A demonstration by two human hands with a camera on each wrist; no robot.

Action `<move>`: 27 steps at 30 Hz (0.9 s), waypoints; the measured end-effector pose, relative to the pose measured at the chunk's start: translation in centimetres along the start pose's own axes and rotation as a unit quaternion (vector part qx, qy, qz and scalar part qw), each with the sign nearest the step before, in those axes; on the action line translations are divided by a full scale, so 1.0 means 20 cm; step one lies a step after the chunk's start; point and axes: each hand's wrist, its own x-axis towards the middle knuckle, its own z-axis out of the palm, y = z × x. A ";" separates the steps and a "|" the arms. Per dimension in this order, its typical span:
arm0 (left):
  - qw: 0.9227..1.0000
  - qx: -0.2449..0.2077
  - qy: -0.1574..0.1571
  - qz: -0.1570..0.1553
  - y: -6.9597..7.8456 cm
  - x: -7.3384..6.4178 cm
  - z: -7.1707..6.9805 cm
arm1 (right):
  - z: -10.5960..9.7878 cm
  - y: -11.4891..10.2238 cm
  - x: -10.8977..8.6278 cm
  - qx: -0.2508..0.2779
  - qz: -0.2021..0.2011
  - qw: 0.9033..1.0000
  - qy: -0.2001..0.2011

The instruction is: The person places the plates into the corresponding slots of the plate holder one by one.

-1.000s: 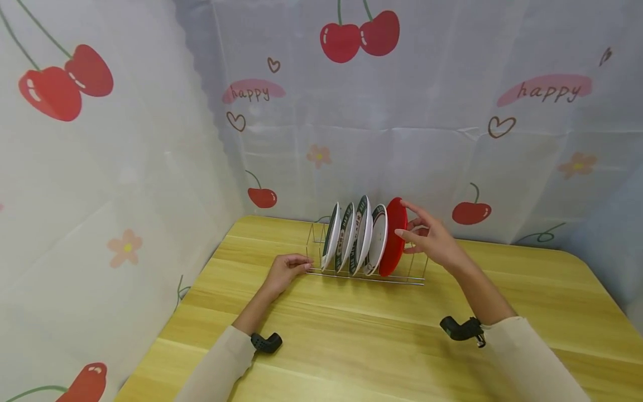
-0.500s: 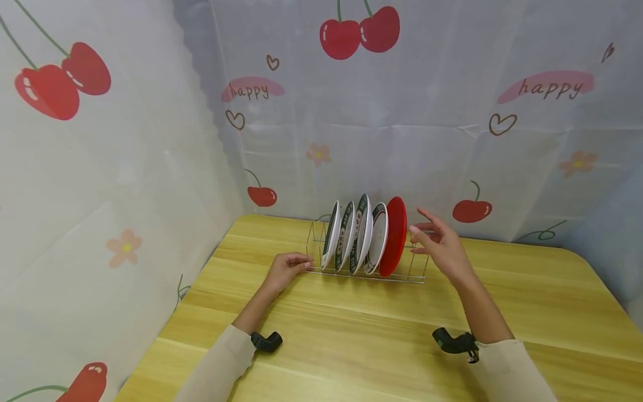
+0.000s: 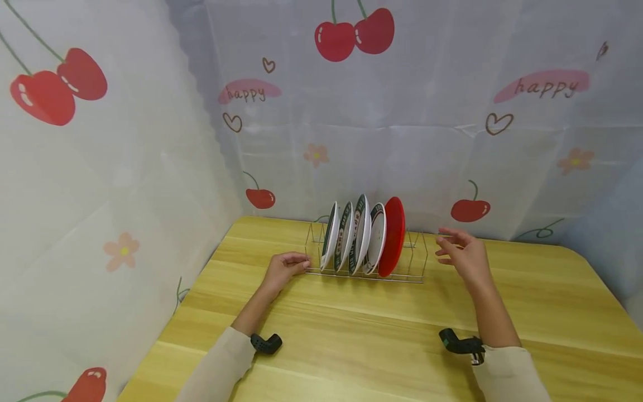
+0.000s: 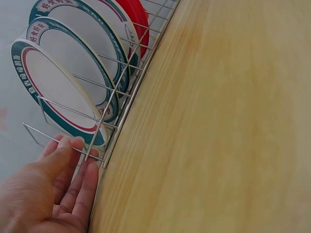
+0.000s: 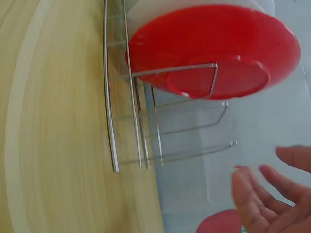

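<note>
A wire dish rack (image 3: 409,281) stands at the far side of the table. Several white plates with green patterned rims (image 4: 58,87) lean upright in its left and middle slots. To their right, a red plate (image 3: 393,240) stands on edge, its underside facing right. My left hand (image 3: 284,270) pinches the rack's left end wire between thumb and fingers, as the left wrist view shows up close. Beyond the rack's right end, my right hand (image 3: 467,258) hovers with nothing in it, fingers loosely bent and apart from the red plate.
The wooden table (image 3: 321,335) reaches toward me in front of the rack. Close behind it hangs a white curtain (image 3: 427,162) printed with cherries, and another stretch of it runs along the left. The rack's right end slots hold no plates.
My right hand has let go of the red plate and drawn away to the right and down. The red plate stays upright in the rack. My left hand keeps its place at the rack's end.
</note>
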 end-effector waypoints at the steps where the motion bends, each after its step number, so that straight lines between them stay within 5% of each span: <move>1: 1.000 -0.003 0.003 -0.002 0.00 0.00 0.00 | -0.01 0.01 0.00 -0.015 0.005 1.000 -0.026; 6: 1.000 -0.012 0.015 -0.008 0.01 0.00 0.01 | -0.05 0.08 0.01 -0.019 0.022 0.986 -0.161; 10: 1.000 -0.013 0.021 -0.009 0.01 0.00 0.01 | -0.03 0.11 0.01 0.026 0.015 0.978 -0.207; 17: 1.000 0.013 -0.005 0.008 0.03 0.00 0.00 | 0.00 0.11 0.02 0.065 0.012 0.981 -0.180; 27: 0.989 0.086 -0.105 0.052 0.04 -0.01 0.02 | 0.01 0.12 0.02 0.035 0.011 0.987 -0.155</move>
